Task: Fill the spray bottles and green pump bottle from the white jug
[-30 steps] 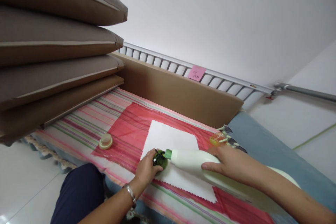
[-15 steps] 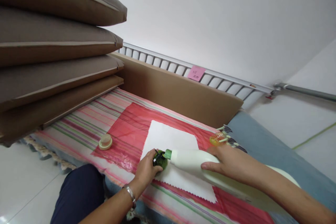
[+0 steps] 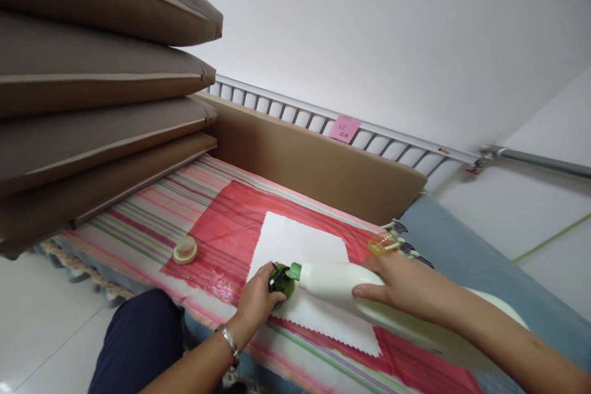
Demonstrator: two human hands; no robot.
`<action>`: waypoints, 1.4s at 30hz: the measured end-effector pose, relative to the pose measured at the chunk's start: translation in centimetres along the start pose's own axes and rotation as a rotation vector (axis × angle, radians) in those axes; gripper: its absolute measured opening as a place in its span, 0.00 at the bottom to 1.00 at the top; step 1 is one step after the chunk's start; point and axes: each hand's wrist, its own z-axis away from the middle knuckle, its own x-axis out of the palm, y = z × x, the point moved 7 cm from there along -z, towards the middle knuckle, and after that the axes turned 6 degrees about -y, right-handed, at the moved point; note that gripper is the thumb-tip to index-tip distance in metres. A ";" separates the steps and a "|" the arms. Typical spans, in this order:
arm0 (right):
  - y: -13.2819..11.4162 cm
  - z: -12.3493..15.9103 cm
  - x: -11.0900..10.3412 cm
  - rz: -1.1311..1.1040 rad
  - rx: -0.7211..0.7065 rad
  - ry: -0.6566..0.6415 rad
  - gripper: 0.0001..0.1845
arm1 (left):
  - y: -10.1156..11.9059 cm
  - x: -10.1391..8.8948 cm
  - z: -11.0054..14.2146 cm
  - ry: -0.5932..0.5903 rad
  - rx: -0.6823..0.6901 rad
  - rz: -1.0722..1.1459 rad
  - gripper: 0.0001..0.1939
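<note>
My left hand [image 3: 259, 294] is closed around a small dark green container [image 3: 285, 286] with black parts at its top, held over a white zigzag-edged cloth [image 3: 305, 240]. My right hand [image 3: 392, 283] grips a big pale green bottle [image 3: 332, 283], which lies tilted almost flat. The bottle's green spout [image 3: 294, 271] meets the top of the small container. Whether liquid is flowing I cannot make out. A pale round cap [image 3: 185, 250] rests off to the left, at the edge of a red plastic sheet [image 3: 217, 234].
Thick brown cushions [image 3: 101, 61] are stacked at the left. A brown board [image 3: 300, 160] leans on a white radiator [image 3: 277, 108] bearing a pink note [image 3: 345, 128]. Beyond my right hand lie a clear yellowish object [image 3: 381, 245] and several dark pieces with pale green stems [image 3: 406, 247].
</note>
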 end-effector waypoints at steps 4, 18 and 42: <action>-0.2 0.0 -0.1 0.001 0.000 0.000 0.20 | -0.1 0.0 0.0 0.002 0.001 -0.001 0.32; 0.0 -0.1 0.0 0.003 0.009 0.002 0.21 | 0.1 -0.1 0.1 0.003 -0.010 0.010 0.32; 0.1 0.4 -0.1 -0.066 0.018 0.013 0.18 | 0.4 -0.2 0.1 -0.007 -0.013 0.015 0.31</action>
